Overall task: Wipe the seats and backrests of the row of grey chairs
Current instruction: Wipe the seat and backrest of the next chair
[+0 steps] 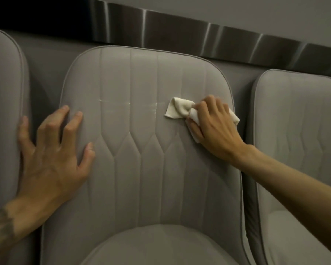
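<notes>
A grey quilted chair backrest [141,159] fills the middle of the view, with its rounded seat [161,245] at the bottom edge. My right hand [212,127] grips a crumpled white cloth [180,109] and holds it against the backrest's upper right part. Faint white streaks [155,109] run across the backrest to the left of the cloth. My left hand [52,153] lies with spread fingers on the backrest's left edge, its thumb touching the neighbouring chair.
Another grey chair [4,131] stands close on the left and a third [298,150] close on the right. Behind them runs a grey wall with a brushed metal strip [180,29] along it.
</notes>
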